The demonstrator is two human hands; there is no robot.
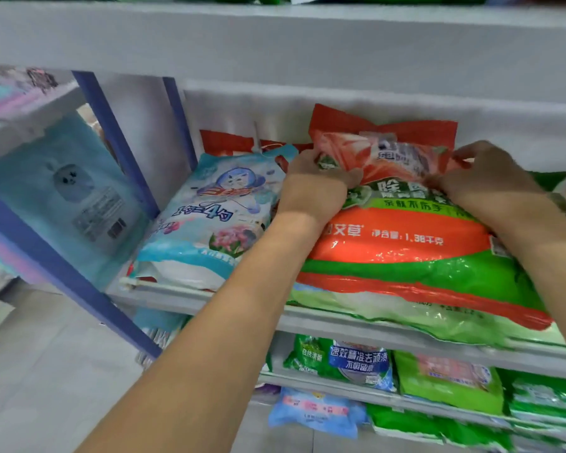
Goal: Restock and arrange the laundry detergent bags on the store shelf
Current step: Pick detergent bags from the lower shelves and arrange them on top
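- Left hand (311,184), right hand (490,181): fingers clamped on top corners of the orange-green bag (406,243), lying on the shelf (340,318).
- Looks heavy, floppy, slick; those corners seem the sensible hold.

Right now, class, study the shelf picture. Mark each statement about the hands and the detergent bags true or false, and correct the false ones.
1. The left hand and the right hand both hold the top end of the orange-and-green bag. True.
2. The light blue bag lies to the right of the orange-and-green bag. False: it lies to its left.
3. Green bags lie on the lower shelf. True.
4. The orange-and-green bag stands on the floor. False: it lies on the middle shelf.
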